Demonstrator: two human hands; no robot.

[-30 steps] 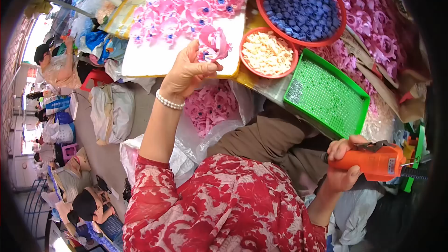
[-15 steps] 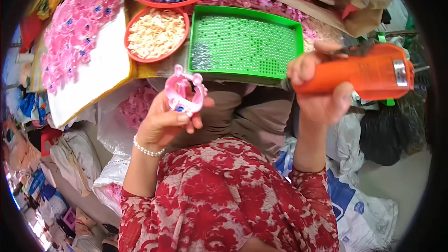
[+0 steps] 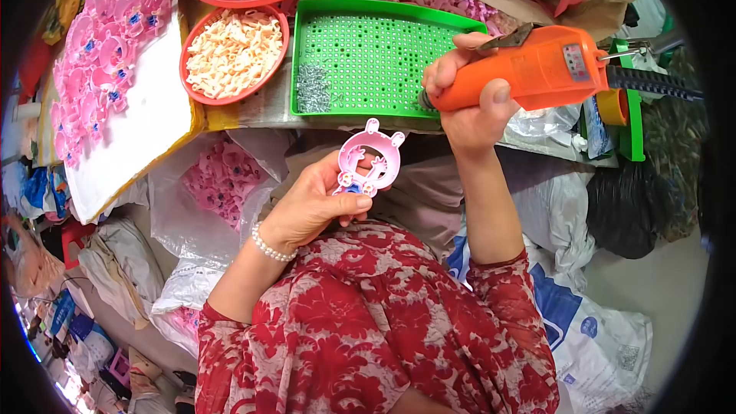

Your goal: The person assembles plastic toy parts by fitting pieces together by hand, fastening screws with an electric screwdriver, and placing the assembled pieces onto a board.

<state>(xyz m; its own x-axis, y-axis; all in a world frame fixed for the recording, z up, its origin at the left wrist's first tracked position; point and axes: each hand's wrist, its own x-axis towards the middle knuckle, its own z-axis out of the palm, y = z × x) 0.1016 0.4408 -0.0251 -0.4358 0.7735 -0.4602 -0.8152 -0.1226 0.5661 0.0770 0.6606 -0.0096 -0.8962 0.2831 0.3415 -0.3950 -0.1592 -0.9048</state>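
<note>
Left hand (image 3: 310, 199) has the pink ring part (image 3: 391, 158) pinched at its lower end, thumb on the near face by the blue insert (image 3: 353, 190), fingers behind. Part is off the desk (image 3: 262, 113), over the lap, just below the green tray (image 3: 383, 61), two knobs up, open face to the camera. Right hand (image 3: 481, 111) is wrapped around the orange power driver (image 3: 537, 69), dark nose pointing inward, cord end out to the right. Nose and part are apart; can't tell if a bit or screw is on the nose, worth checking. For handling: that low pinch looks right, leaves the rim free. Don't squeeze the ring, it looks thin enough to flex. Back the insert with the fingers, keep thumb and fingertips out of the bit's line. Bring driver axis square to the insert face, elbow in, light push, short trigger; tilt risks a slip or a cracked boss. Keep the nose high over the tray so the loose metal bits (image 3: 313, 92) don't scatter.
</note>
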